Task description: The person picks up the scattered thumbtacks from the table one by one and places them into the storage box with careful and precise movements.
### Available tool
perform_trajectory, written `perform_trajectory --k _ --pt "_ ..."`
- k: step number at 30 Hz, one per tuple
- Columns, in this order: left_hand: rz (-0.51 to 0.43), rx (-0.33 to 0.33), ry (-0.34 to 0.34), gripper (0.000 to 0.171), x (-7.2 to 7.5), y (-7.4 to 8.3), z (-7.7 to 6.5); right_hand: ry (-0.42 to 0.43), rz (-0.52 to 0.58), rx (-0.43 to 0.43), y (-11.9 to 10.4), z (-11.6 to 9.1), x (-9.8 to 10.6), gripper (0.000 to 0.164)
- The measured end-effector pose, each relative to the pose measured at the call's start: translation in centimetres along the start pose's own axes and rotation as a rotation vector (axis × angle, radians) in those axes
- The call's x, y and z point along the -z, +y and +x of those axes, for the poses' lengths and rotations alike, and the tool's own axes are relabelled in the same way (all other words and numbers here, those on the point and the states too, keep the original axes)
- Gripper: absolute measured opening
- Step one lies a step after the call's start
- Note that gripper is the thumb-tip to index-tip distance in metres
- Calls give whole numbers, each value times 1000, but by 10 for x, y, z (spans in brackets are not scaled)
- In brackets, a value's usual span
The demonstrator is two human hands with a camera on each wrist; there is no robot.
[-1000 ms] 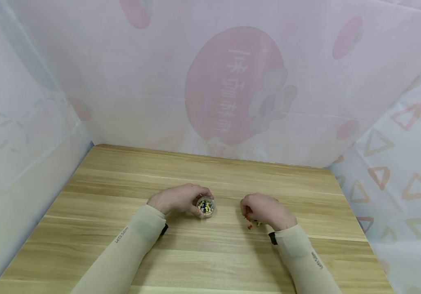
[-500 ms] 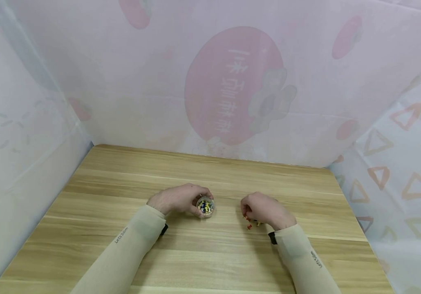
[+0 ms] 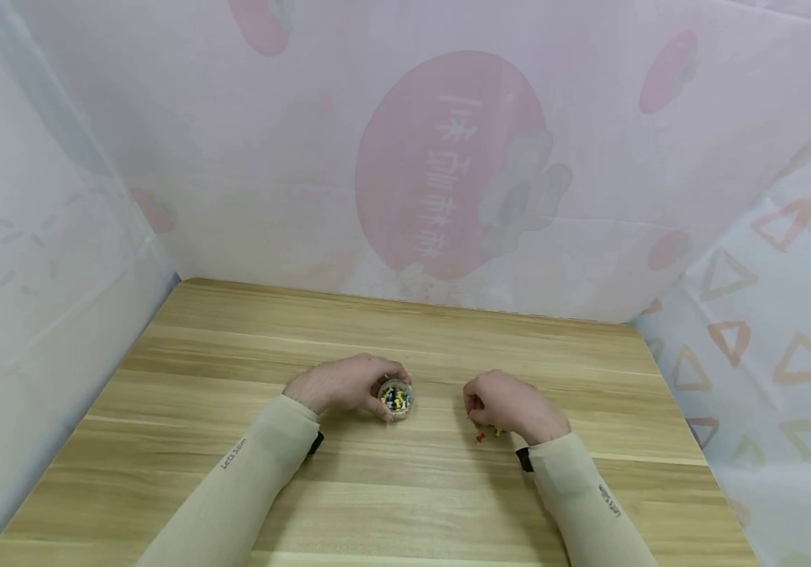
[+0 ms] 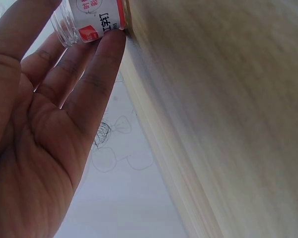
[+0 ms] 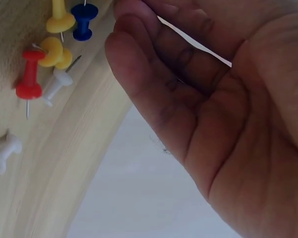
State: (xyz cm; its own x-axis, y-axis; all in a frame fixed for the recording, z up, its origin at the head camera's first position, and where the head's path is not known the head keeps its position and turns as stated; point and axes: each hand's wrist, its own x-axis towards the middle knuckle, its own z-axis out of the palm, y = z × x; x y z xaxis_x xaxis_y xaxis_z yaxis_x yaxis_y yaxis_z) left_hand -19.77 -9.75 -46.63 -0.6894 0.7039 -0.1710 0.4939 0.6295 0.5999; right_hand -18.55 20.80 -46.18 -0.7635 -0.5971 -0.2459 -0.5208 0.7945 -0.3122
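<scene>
My left hand [image 3: 352,384] grips a small clear round tub [image 3: 405,409] of push pins [image 3: 396,398], mostly yellow, dark and white from above. Its labelled side wall [image 4: 92,22] shows between my fingers in the left wrist view. To the right, my right hand [image 3: 512,402] is low over loose push pins, fingers bent and bunched toward the thumb; whether a pin lies between the fingertips is hidden. Beside those fingers in the right wrist view lie a red push pin [image 5: 29,74], a blue push pin [image 5: 83,22], yellow push pins [image 5: 59,17] and white push pins [image 5: 5,152].
The wood-grain table [image 3: 405,496] stretches around both hands. A pale printed curtain [image 3: 292,157] stands behind its far edge, with more printed sheeting [image 3: 774,370] at the right and a pale sheet [image 3: 37,283] at the left.
A red push pin that showed beneath my right fingers is now out of sight, and the right fingers have shifted slightly. My left hand and the tub have stayed in place.
</scene>
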Motion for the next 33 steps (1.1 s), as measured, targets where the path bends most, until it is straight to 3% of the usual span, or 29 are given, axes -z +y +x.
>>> perform_trajectory --k 4,13,20,26,33 --pt "6 3 2 55 -1 -1 1 50 -1 -11 -2 0 1 19" --pt "28 -11 28 55 -6 5 3 263 -79 14 -15 4 6 13" --pt "15 -35 48 57 -13 14 6 368 -8 17 -31 5 5 7" --pt "8 -20 48 55 -18 16 8 418 45 16 -46 7 0 8" --pt "-13 -47 51 57 -17 16 7 409 8 66 -60 11 -9 6"
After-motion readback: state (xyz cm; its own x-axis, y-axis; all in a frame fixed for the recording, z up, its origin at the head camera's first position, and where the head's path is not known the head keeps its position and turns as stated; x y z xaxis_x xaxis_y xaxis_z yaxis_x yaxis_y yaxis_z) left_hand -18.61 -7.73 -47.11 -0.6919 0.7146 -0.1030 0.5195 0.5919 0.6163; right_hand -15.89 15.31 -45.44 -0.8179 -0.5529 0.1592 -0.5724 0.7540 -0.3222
